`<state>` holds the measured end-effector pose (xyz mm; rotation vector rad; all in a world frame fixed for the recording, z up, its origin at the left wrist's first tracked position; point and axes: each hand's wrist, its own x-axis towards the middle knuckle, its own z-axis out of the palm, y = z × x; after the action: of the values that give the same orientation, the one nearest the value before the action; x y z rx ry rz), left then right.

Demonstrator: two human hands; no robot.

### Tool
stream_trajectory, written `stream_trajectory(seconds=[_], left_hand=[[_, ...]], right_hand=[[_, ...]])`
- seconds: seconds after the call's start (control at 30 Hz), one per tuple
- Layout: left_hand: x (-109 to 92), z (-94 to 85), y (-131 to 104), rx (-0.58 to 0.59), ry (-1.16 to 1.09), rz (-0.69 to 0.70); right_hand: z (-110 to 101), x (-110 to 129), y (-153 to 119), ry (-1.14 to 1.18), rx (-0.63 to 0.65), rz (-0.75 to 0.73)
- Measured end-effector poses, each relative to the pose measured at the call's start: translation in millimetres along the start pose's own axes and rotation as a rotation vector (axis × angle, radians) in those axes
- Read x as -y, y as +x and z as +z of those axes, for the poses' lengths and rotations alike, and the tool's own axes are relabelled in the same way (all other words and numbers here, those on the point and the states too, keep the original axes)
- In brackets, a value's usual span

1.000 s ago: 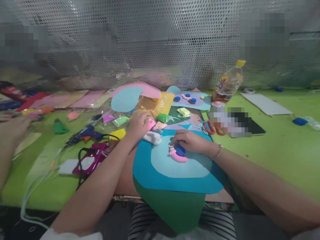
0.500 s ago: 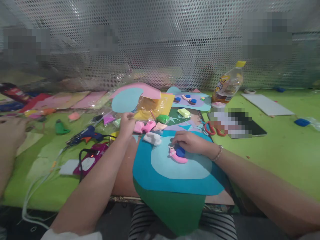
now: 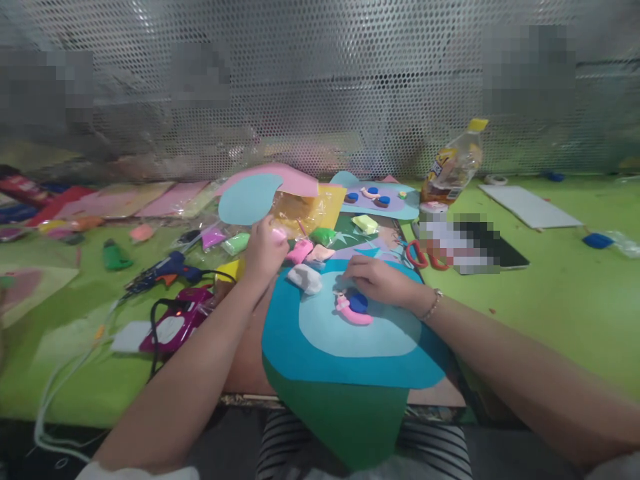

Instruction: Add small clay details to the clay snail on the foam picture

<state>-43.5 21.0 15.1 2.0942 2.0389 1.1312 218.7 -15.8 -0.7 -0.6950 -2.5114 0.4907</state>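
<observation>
My left hand [image 3: 265, 257] is closed around a light pink packet of modelling clay [image 3: 280, 235], above the other clay packets. Resting over the pale blue paper shape [image 3: 325, 339], my right hand [image 3: 379, 280] has its fingers curled together; whether anything is in them is hidden. Just below those fingers lie a curved pink clay piece [image 3: 357, 317] and a round blue clay piece [image 3: 359, 303]. The pale shape lies on a larger blue paper [image 3: 285, 357], with green paper [image 3: 350, 410] under it. A white clay packet [image 3: 305, 279] and a bright pink packet [image 3: 300, 251] lie between my hands.
Left of my forearm are a glue gun [image 3: 167, 270], a magenta device [image 3: 183, 320] and white cables [image 3: 50, 393]. Red-handled scissors [image 3: 425, 257], a tablet [image 3: 505, 250] and a bottle [image 3: 453, 170] are on the right. Behind, clay pieces sit on purple paper [image 3: 363, 203].
My left hand has closed on the light pink clay packet and raised it, shifting slightly right. Another person's hand at the far left has left the view. My right hand stays in place.
</observation>
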Motion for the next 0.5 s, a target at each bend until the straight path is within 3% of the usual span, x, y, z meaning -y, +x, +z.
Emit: stream_trajectory(seconds=[0.07, 0.17, 0.27, 0.33, 0.5], left_hand=[[-11, -4.6, -7, -0.035, -0.053, 0.141], [-25, -5.8, -22, 0.143, -0.122, 0.386], [-32, 0.0, -33, 0.282, -0.167, 0.565], [-33, 4.3, -36, 0.295, -0.2, 0.584], [-34, 6.8, -37, 0.32, -0.211, 0.487]], right_hand=[[1, 2, 1, -0.014, -0.145, -0.01], [2, 8, 4, -0.033, -0.311, -0.006], [5, 16, 6, -0.05, -0.308, -0.038], [7, 19, 6, -0.036, -0.276, -0.06], [9, 21, 8, -0.022, -0.304, -0.069]])
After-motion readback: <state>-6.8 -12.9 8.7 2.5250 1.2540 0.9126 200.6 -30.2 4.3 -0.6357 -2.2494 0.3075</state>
